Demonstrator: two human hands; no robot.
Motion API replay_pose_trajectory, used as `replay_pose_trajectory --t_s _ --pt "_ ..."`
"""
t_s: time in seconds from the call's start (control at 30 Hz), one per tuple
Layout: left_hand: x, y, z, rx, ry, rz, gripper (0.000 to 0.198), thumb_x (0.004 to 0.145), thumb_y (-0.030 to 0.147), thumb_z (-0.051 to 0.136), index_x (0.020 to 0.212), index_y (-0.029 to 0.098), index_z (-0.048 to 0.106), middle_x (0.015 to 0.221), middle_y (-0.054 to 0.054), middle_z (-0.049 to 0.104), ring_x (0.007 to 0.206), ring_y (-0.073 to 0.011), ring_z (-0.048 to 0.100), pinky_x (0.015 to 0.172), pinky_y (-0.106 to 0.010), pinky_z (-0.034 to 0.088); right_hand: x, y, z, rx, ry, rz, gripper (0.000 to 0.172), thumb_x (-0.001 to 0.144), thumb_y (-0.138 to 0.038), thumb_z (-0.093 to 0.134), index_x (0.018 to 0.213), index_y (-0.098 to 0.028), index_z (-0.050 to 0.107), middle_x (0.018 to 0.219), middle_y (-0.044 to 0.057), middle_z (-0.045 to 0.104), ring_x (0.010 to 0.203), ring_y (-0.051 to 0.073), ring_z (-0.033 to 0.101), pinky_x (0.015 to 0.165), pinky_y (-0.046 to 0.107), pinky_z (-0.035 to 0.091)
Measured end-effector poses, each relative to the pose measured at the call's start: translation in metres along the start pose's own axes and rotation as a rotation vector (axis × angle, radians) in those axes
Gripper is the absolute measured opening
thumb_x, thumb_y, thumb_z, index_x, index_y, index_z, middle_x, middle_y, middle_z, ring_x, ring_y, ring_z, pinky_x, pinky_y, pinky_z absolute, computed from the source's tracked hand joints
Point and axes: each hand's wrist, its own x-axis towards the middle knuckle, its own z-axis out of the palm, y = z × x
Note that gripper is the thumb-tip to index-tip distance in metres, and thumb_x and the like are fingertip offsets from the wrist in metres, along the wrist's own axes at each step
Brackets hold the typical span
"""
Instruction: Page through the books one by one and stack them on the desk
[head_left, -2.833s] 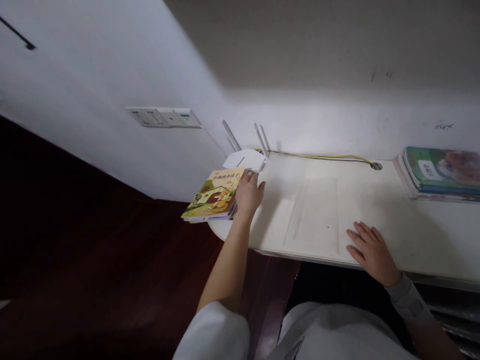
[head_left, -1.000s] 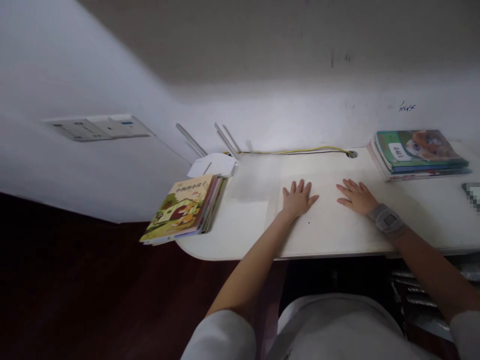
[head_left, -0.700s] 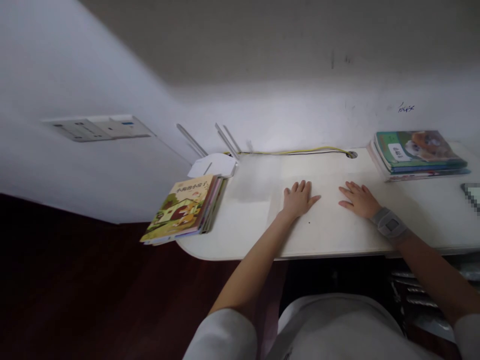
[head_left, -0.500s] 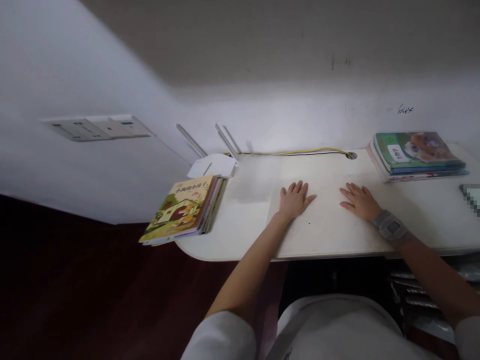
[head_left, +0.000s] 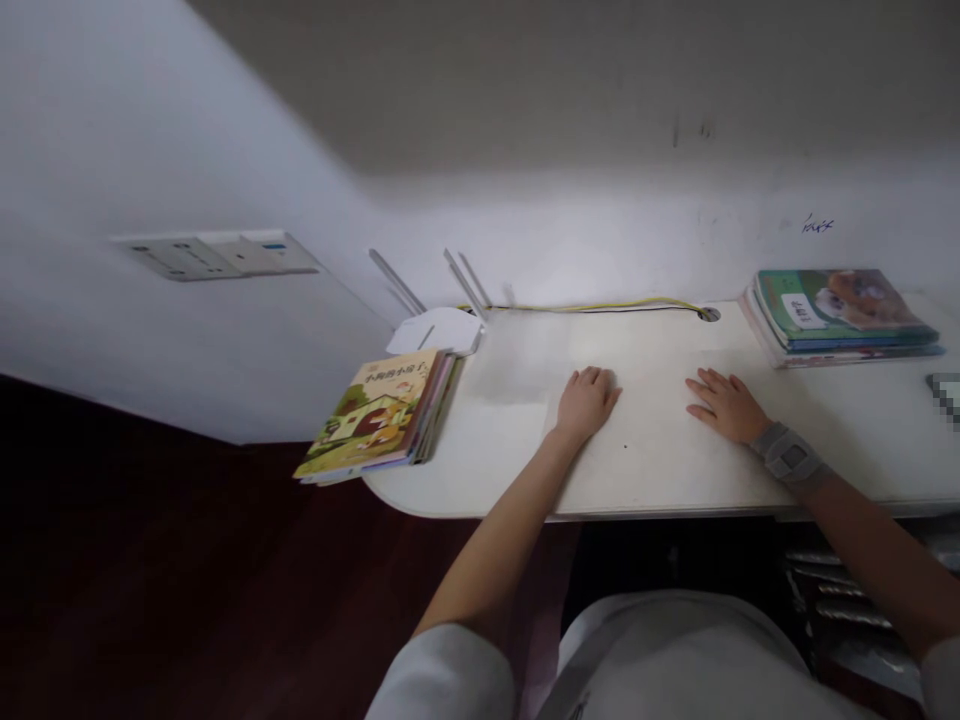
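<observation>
Apparently at rest, the left hand (head_left: pixel 586 407) lies palm-down, fingers together, on the table (head_left: pixel 660 475) at centre; the right hand (head_left: pixel 729 408), fingers spread, lies farther right. Neither holds anything. Storybooks (head_left: pixel 371 415) sit left of centre, green-covered books (head_left: pixel 844 310) at right; reaching either would need a sideways stretch.

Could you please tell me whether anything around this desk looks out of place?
Yes: the stack of picture books juts past the left end of the white desk, leaving part overhanging; blue scribbles mark the wall.

Dim, soft light leaves the upper wall (head_left: pixel 525 90) in grey shadow and the floor (head_left: pixel 210 580) nearly black.
</observation>
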Motion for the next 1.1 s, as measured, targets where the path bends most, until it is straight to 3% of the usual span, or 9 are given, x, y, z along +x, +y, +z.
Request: replay_pose_trajectory --t_s 0.1,0.27,0.33,0.4,0.5,0.57,0.77,0.97,1.1 --pt "0.000 -0.016 -0.018 -0.073 0.074 -0.014 0.033 0.092 0.025 0.043 0.116 0.016 0.064 0.124 -0.013 0.063 0.116 -0.0222 0.057 0.102 -0.033 0.043 -0.003 0.002 0.002 -0.007 0.000 -0.010 0.054 0.097 -0.048 0.031 0.139 -0.018 0.047 0.148 0.016 0.041 0.136 0.030 0.037 0.104 0.051 0.033" --pt "-0.004 -0.063 -0.055 -0.095 0.182 -0.256 0.043 0.097 0.032 0.030 0.124 0.017 0.059 0.116 -0.012 0.067 0.106 -0.0223 0.063 0.094 -0.037 0.048 -0.005 0.005 0.004 -0.007 0.001 -0.003 0.054 0.097 -0.048 0.030 0.139 -0.020 0.047 0.148 0.016 0.041 0.136 0.030 0.037 0.104 0.051 0.032" --pt "-0.008 -0.079 -0.059 0.024 0.144 -0.382 0.045 0.096 0.038 0.033 0.129 0.018 0.054 0.125 -0.015 0.063 0.120 -0.0281 0.055 0.100 -0.046 0.043 -0.005 0.004 0.003 -0.005 -0.011 -0.007 0.054 0.097 -0.048 0.031 0.139 -0.019 0.046 0.148 0.017 0.040 0.136 0.031 0.037 0.103 0.052 0.032" --pt "-0.012 -0.087 -0.054 0.193 0.018 -0.452 0.051 0.095 0.045 0.034 0.134 0.017 0.048 0.139 -0.019 0.050 0.134 -0.0347 0.040 0.104 -0.056 0.036 -0.004 0.003 0.001 -0.001 -0.026 -0.008 0.055 0.096 -0.047 0.031 0.139 -0.017 0.047 0.148 0.019 0.040 0.136 0.032 0.037 0.103 0.053 0.032" --pt "-0.010 -0.089 -0.038 0.296 -0.162 -0.440 0.059 0.094 0.051 0.030 0.141 0.016 0.039 0.151 -0.022 0.033 0.140 -0.0379 0.028 0.104 -0.061 0.032 -0.003 0.001 -0.002 0.008 -0.036 -0.001 0.055 0.096 -0.047 0.030 0.139 -0.017 0.047 0.148 0.020 0.040 0.136 0.033 0.037 0.102 0.055 0.033" --pt "-0.004 -0.086 -0.029 0.277 -0.187 -0.417 0.062 0.094 0.052 0.029 0.143 0.015 0.035 0.152 -0.022 0.030 0.140 -0.0372 0.028 0.106 -0.059 0.031 -0.002 0.000 -0.002 0.010 -0.035 0.005 0.055 0.097 -0.047 0.029 0.139 -0.017 0.047 0.148 0.020 0.040 0.136 0.033 0.037 0.102 0.055 0.033" --pt "0.014 -0.087 -0.020 0.237 -0.024 -0.394 0.065 0.092 0.054 0.034 0.145 0.015 0.034 0.154 -0.017 0.028 0.144 -0.0363 0.018 0.111 -0.058 0.023 0.000 -0.003 -0.001 0.012 -0.055 0.029 0.054 0.097 -0.047 0.031 0.139 -0.018 0.046 0.148 0.019 0.040 0.136 0.032 0.037 0.103 0.054 0.033" --pt "0.014 -0.085 -0.016 0.172 0.004 -0.361 0.052 0.095 0.030 0.035 0.143 0.011 0.035 0.151 -0.018 0.035 0.141 -0.0277 0.031 0.110 -0.046 0.033 0.001 -0.007 -0.005 0.038 -0.095 0.035 0.051 0.097 -0.043 0.032 0.140 -0.019 0.044 0.150 0.018 0.037 0.139 0.032 0.033 0.104 0.057 0.030" --pt "0.009 -0.076 -0.024 0.115 0.150 -0.328 0.050 0.096 0.034 0.037 0.140 0.011 0.040 0.150 -0.017 0.037 0.142 -0.0285 0.027 0.112 -0.048 0.030 -0.002 -0.014 -0.011 0.057 -0.067 0.016 0.048 0.097 -0.038 0.032 0.140 -0.021 0.045 0.151 0.016 0.037 0.139 0.031 0.033 0.105 0.058 0.030"
